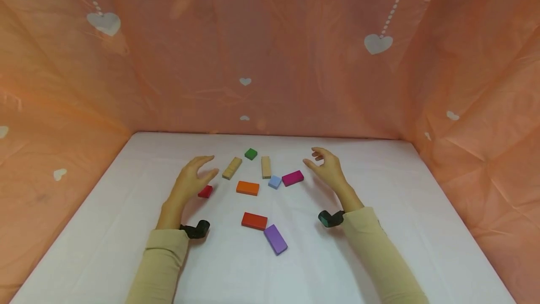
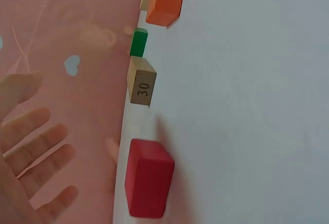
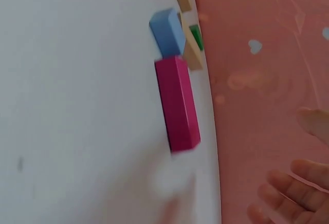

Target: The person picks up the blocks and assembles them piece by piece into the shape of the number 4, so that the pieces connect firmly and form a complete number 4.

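My left hand (image 1: 190, 180) hovers above the left part of the scattered blocks, fingers spread and nothing held. Partly hidden beneath it lies a crimson block (image 1: 205, 192), which shows whole in the left wrist view. My right hand (image 1: 329, 169) is raised on the other side, fingers loosely bent and holding nothing. Nearest to it is a magenta block (image 1: 293, 178), with a light blue block (image 1: 274, 182) at its left end. Between the hands lie an orange block (image 1: 247, 188), a plain wooden block (image 1: 266, 167) and another wooden block (image 2: 143, 86) marked 30.
Farther back sits a small green block (image 1: 251, 154). Closer to me, a red block (image 1: 254, 221) and a purple block (image 1: 275, 239) lie corner to corner. An orange curtain (image 1: 270, 60) with white hearts surrounds the white table (image 1: 236, 276) at the back and sides.
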Action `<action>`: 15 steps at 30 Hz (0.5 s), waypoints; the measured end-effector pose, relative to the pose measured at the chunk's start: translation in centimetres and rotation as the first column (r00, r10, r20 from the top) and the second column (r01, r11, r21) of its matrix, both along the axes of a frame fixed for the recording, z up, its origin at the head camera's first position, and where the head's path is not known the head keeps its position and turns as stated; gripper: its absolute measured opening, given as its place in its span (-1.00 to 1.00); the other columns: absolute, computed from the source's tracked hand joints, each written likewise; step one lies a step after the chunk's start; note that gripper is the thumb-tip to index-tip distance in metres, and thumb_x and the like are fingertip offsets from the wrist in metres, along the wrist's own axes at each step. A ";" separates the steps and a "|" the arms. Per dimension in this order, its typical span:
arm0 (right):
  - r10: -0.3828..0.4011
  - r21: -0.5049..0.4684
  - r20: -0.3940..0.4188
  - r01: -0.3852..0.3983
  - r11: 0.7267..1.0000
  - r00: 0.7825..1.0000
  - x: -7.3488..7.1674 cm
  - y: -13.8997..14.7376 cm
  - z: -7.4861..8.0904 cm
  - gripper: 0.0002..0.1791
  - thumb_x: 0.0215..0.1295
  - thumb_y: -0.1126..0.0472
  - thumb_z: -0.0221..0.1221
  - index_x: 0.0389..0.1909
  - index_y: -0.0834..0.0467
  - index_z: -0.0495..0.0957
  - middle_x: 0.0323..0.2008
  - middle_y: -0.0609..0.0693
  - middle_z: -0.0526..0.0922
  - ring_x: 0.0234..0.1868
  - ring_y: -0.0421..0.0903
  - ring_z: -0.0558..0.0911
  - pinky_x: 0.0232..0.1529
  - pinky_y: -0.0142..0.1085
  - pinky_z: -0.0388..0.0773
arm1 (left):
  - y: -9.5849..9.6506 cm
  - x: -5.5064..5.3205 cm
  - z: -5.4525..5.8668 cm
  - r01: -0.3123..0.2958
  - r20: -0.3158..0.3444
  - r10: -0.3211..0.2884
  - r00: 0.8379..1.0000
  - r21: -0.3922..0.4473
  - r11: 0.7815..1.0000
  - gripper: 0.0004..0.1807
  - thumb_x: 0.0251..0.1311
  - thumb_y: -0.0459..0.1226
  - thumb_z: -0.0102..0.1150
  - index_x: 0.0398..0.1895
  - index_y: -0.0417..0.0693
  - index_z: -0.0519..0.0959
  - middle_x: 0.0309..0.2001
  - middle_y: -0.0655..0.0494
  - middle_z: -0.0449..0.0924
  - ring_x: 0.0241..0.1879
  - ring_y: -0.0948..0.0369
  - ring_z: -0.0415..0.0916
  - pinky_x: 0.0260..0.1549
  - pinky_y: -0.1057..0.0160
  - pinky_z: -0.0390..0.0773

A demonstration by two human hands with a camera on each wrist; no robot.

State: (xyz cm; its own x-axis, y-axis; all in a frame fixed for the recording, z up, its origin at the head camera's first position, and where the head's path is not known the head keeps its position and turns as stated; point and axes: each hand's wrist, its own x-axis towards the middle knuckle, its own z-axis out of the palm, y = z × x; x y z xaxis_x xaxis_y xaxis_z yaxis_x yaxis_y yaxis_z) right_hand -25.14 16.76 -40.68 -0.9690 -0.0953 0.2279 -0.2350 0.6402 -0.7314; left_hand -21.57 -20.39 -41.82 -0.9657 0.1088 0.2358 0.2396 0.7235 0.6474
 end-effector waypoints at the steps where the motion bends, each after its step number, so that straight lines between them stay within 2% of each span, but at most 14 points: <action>1: -0.002 -0.005 0.007 0.002 1.000 1.000 -0.1 -0.3 0.0 -0.44 0.25 0.15 0.24 0.18 0.38 0.43 -0.01 0.36 0.61 0.02 0.24 0.59 0.06 0.03 0.53 | 0.1 -0.1 -0.1 0.003 0.000 -0.003 1.000 0.015 1.000 -0.48 0.25 -0.22 0.19 0.24 -0.27 0.44 0.26 -0.28 0.42 0.31 -0.20 0.32 0.32 -0.17 0.25; 3: -0.007 -0.021 0.042 0.008 1.000 0.999 -0.1 -1.0 0.1 -0.45 0.25 0.17 0.25 0.19 0.37 0.43 -0.01 0.35 0.61 0.01 0.22 0.59 0.08 0.02 0.51 | 0.2 -0.2 -0.4 0.007 -0.001 -0.007 1.000 0.040 0.999 -0.50 0.24 -0.25 0.20 0.22 -0.29 0.45 0.21 -0.29 0.47 0.27 -0.19 0.37 0.29 -0.17 0.29; 5: -0.006 -0.040 0.069 0.008 0.999 0.998 -0.1 -1.6 0.0 -0.46 0.25 0.17 0.25 0.18 0.37 0.43 -0.04 0.33 0.61 -0.01 0.20 0.59 0.06 -0.03 0.52 | 0.4 -0.4 -0.6 0.009 0.026 -0.011 1.000 0.057 0.998 -0.50 0.25 -0.25 0.19 0.22 -0.29 0.45 0.18 -0.29 0.49 0.24 -0.19 0.39 0.27 -0.18 0.31; 8: 0.002 -0.077 0.107 0.007 0.997 0.994 -0.3 -2.3 -0.2 -0.45 0.23 0.15 0.26 0.18 0.35 0.44 -0.09 0.29 0.61 -0.06 0.15 0.59 -0.04 -0.21 0.52 | 0.6 -0.6 -0.9 0.014 0.057 -0.018 0.998 0.070 0.997 -0.52 0.26 -0.25 0.18 0.21 -0.29 0.46 0.13 -0.29 0.53 0.18 -0.18 0.43 0.24 -0.19 0.34; 11: 0.008 -0.100 0.132 0.005 0.995 0.991 -0.6 -3.0 -0.5 -0.46 0.22 0.15 0.26 0.15 0.35 0.46 -0.14 0.26 0.61 -0.11 0.10 0.58 -0.17 -0.41 0.44 | 0.8 -0.8 -1.1 0.023 0.073 -0.029 0.997 0.078 0.997 -0.53 0.26 -0.26 0.17 0.19 -0.32 0.47 0.09 -0.30 0.55 0.13 -0.17 0.46 0.20 -0.19 0.38; 15: 0.007 -0.113 0.140 0.008 0.994 0.990 -1.0 -4.0 -0.8 -0.49 0.20 0.16 0.28 0.11 0.35 0.50 -0.20 0.26 0.62 -0.21 0.02 0.57 -0.25 -0.49 0.38 | 1.1 -0.9 -1.6 0.029 0.082 -0.038 0.996 0.105 0.994 -0.56 0.26 -0.30 0.16 0.16 -0.36 0.48 0.05 -0.32 0.57 0.07 -0.17 0.49 0.15 -0.14 0.44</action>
State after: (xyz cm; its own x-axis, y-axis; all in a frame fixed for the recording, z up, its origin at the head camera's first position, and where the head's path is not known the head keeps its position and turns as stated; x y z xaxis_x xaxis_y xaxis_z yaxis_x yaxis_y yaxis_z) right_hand -26.12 12.73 -41.50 -0.9921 -0.0762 0.0992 -0.1248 0.5517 -0.8246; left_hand -22.51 -19.31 -43.41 -0.9788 0.1206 0.1656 0.2041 0.6443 0.7371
